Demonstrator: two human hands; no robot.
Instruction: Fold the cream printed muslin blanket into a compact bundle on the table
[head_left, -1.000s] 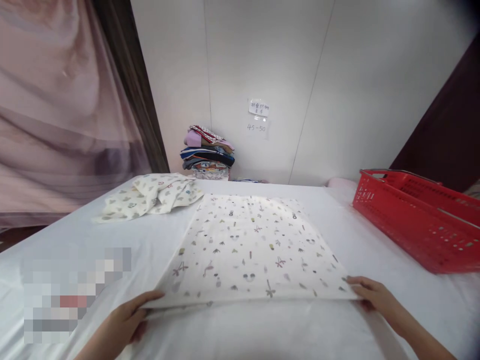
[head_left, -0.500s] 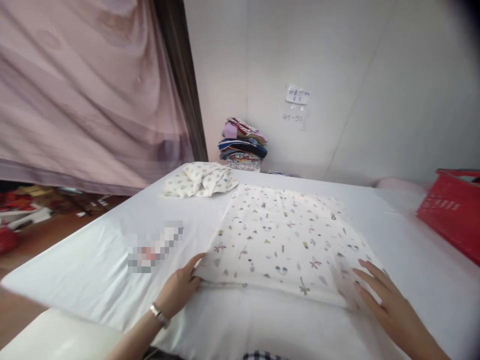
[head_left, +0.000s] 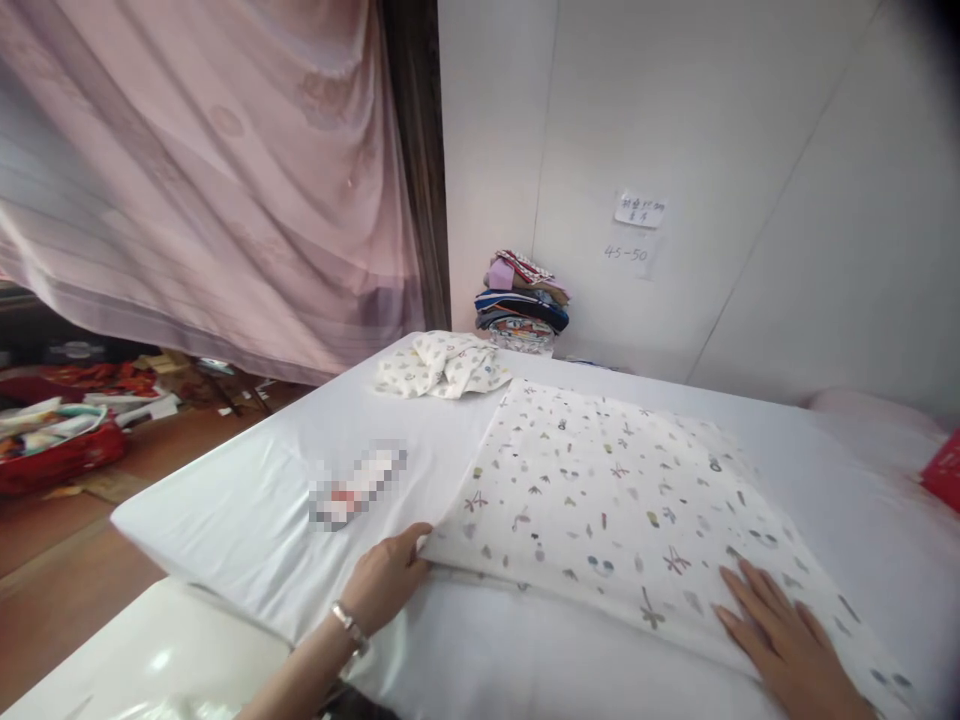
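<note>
A white cloth (head_left: 570,500) printed with small palms, rainbows and leaves lies spread on the white-covered table (head_left: 247,510), its near edge doubled. My left hand (head_left: 391,580), with a bracelet at the wrist, pinches the cloth's near left corner between thumb and fingers. On the cloth's near right part rests my right hand (head_left: 787,630), flat with its fingers spread. Behind the cloth's far left corner sits a crumpled printed cloth (head_left: 446,365) with a similar pattern. A blurred-out, pixelated item (head_left: 356,490) lies left of the spread cloth.
A stack of folded fabrics (head_left: 523,300) stands at the table's far edge against the wall. Part of a red basket (head_left: 943,475) shows at the right edge. A pink curtain (head_left: 285,170) hangs at the left, above a red container (head_left: 64,445) on the floor.
The view has swung left, so things appear farther right. My right hand has gone from hovering, blurred, at the cloth's near right edge to lying flat on it. My left hand keeps its corner.
</note>
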